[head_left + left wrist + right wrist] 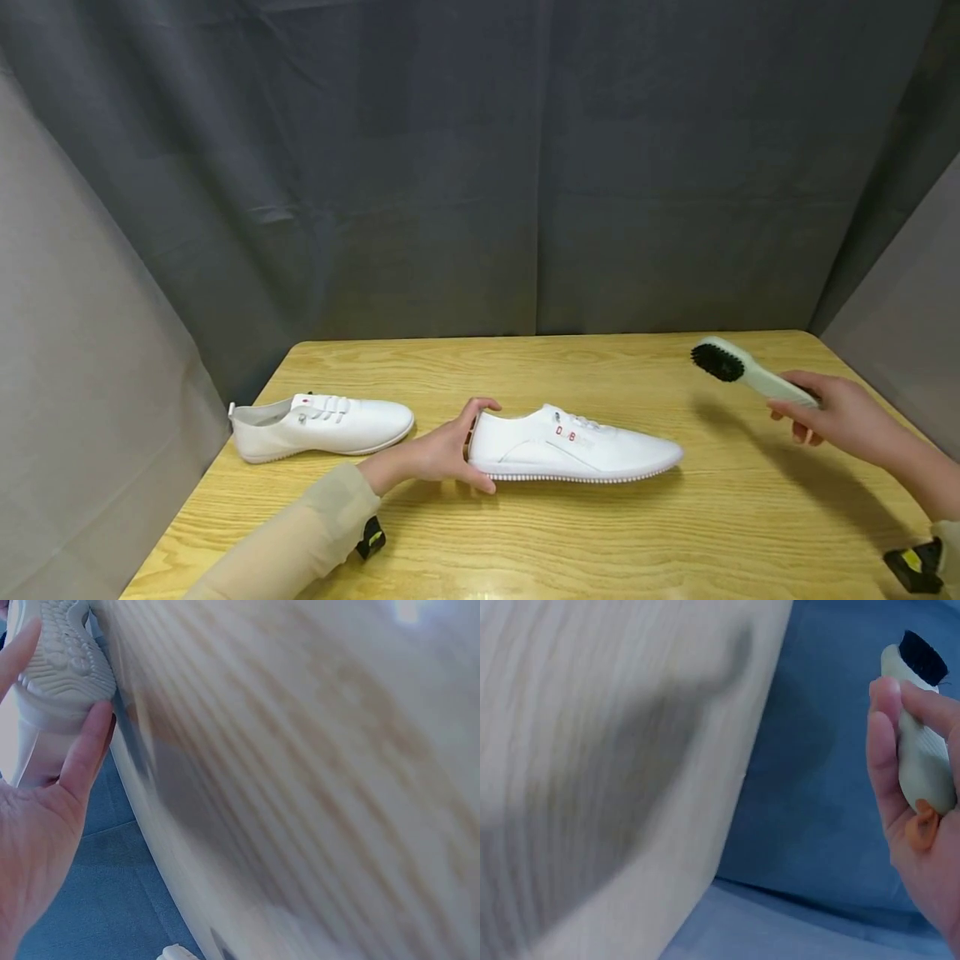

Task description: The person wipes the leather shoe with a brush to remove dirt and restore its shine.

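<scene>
White lace-up shoe (pixel 573 450), with red lettering on its side, hangs just above the middle of the tabletop (pixel 570 542), its toe pointing to three o'clock. The left hand (pixel 438 454) grips it by the heel, fingers curled about the back with the thumb along the near side; the left wrist view shows the ridged sole. At two o'clock from that shoe, the right hand (pixel 847 417) holds a pale-green-handled shoe brush (pixel 765 381) in the air, fingers pinching the handle. The black-bristled head points to ten o'clock, and an orange loop (pixel 922 827) sits at the handle's end. A second white lace-up shoe (pixel 375 423) rests on the tabletop at nine o'clock from the first, its toe also toward three. A dark grey curtain (pixel 420 167) hangs at twelve o'clock, beyond the tabletop.
</scene>
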Action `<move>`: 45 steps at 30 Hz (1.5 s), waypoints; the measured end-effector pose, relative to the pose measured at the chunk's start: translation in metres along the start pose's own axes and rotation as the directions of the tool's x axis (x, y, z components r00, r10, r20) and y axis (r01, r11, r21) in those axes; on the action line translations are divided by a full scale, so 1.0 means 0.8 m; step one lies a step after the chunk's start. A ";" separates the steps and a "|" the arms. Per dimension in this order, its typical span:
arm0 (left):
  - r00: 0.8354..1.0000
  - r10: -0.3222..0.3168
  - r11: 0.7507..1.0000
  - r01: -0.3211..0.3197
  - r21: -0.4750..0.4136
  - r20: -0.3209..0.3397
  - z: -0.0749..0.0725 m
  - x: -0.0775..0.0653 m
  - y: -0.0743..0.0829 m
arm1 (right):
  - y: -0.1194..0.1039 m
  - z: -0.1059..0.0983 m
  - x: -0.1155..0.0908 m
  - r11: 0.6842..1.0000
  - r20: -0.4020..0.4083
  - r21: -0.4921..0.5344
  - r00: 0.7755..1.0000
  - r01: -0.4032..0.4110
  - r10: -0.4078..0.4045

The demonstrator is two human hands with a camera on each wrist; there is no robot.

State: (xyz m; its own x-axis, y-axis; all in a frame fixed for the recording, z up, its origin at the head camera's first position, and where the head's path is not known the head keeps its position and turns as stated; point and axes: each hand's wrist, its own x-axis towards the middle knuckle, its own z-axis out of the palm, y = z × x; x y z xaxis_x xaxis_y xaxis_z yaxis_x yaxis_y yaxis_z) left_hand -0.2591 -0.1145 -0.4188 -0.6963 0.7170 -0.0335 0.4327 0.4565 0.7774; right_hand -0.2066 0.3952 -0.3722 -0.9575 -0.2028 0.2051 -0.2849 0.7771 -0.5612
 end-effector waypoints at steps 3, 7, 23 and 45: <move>1.000 0.003 1.000 -0.003 0.001 -0.002 0.000 -0.001 0.000 | -0.013 -0.002 0.002 0.999 0.012 0.031 1.000 0.023 -0.023; 1.000 0.009 1.000 -0.009 -0.008 -0.004 0.000 -0.001 0.000 | -0.033 -0.002 0.004 0.998 0.002 0.025 0.998 0.058 -0.058; 1.000 -0.002 0.999 0.002 -0.036 -0.001 0.000 -0.001 0.001 | -0.103 0.024 0.022 0.998 -0.039 0.047 0.998 0.050 -0.048; 1.000 0.015 0.995 -0.016 -0.099 -0.006 0.001 0.000 -0.001 | -0.184 0.072 0.036 0.974 -0.030 0.153 0.986 0.169 -0.167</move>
State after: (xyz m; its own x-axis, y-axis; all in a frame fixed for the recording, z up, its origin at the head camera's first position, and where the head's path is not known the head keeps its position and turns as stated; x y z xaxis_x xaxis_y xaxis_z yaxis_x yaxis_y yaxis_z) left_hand -0.2592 -0.1144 -0.4202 -0.6929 0.7208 -0.0177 0.3849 0.3906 0.8362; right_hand -0.1951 0.2405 -0.3301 -0.8948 -0.3116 0.3197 -0.4464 0.6310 -0.6344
